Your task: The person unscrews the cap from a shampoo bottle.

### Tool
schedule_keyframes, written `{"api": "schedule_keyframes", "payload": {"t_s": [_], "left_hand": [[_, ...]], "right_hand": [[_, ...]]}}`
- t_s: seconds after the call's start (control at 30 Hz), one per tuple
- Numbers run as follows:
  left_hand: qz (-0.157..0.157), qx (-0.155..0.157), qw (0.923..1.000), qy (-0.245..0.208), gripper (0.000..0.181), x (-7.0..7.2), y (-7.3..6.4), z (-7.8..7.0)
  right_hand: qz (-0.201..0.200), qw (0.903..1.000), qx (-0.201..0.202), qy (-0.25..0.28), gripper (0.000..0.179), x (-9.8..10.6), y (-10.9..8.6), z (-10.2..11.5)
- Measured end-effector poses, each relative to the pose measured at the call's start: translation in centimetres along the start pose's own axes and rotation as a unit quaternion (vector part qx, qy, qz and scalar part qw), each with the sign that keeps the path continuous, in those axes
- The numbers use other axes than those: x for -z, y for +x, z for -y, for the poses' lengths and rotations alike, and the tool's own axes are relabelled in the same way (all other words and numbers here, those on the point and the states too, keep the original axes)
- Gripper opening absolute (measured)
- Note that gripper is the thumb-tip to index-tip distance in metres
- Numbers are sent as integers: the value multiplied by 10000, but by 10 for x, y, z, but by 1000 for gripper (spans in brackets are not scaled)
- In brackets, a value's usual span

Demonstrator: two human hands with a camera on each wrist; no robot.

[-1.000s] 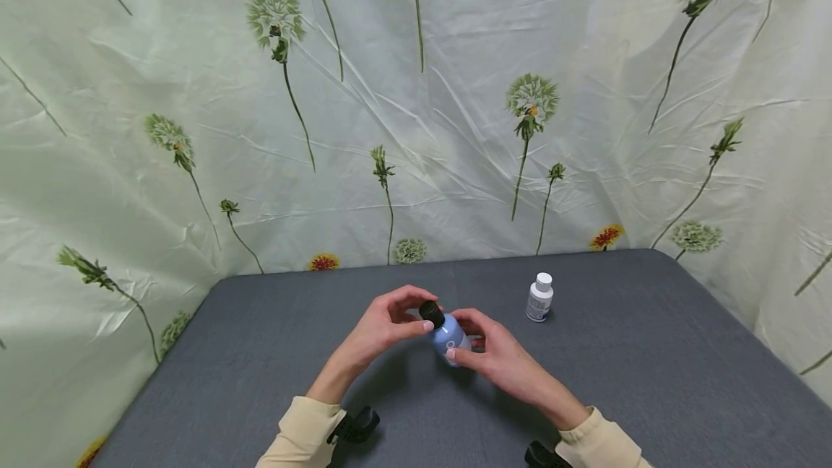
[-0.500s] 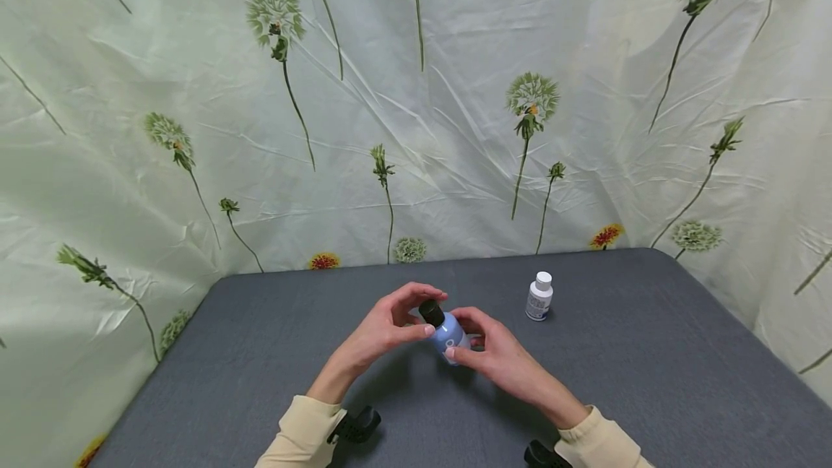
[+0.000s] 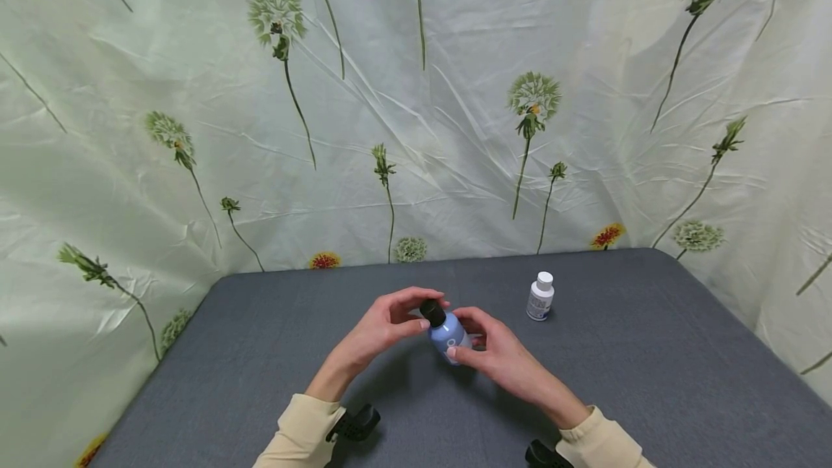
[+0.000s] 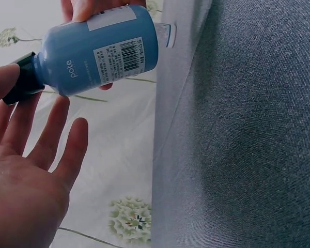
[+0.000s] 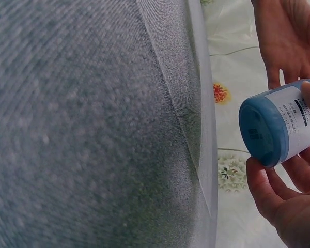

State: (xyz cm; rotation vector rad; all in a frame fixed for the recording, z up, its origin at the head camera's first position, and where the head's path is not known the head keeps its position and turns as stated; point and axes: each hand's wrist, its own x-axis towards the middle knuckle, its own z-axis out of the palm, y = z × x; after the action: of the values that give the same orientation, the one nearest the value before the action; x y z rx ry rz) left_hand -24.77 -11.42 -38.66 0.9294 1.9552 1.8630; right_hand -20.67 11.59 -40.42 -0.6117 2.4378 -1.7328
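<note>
A blue bottle [image 3: 448, 339] with a black cap [image 3: 432, 312] is held tilted above the table, its cap toward the upper left. My right hand [image 3: 497, 352] grips the bottle's body, thumb on the front and fingers behind. The left hand [image 3: 383, 323] has its thumb and fingertips on the cap, pinching it from both sides. In the left wrist view the label with a barcode [image 4: 125, 58] faces the camera, and the left hand's other fingers [image 4: 75, 137] are spread. The right wrist view shows the bottle's base [image 5: 258, 132].
A small white bottle [image 3: 540, 297] with a white cap stands upright at the back right of the dark grey table [image 3: 273, 352]. Behind the table hangs a pale curtain [image 3: 455, 165] with a dandelion print. Dark wrist cameras sit at both cuffs.
The left hand's fingers shift slightly about the black cap: they lift a little half a second ago and are lower now. The bottle and right hand stay nearly in place.
</note>
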Motion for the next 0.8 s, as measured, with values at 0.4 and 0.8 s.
{"api": "schedule_keyframes", "payload": {"t_s": [0.4,0.8], "left_hand": [[-673,92,9957,637,37,-2,2,4],[-224,-185,9992,288,42,-2,2,3]], "right_hand": [[12,10000,-5,21,47,-1,0,0],[39,10000,-55,7,49,-1,-1,1]]}}
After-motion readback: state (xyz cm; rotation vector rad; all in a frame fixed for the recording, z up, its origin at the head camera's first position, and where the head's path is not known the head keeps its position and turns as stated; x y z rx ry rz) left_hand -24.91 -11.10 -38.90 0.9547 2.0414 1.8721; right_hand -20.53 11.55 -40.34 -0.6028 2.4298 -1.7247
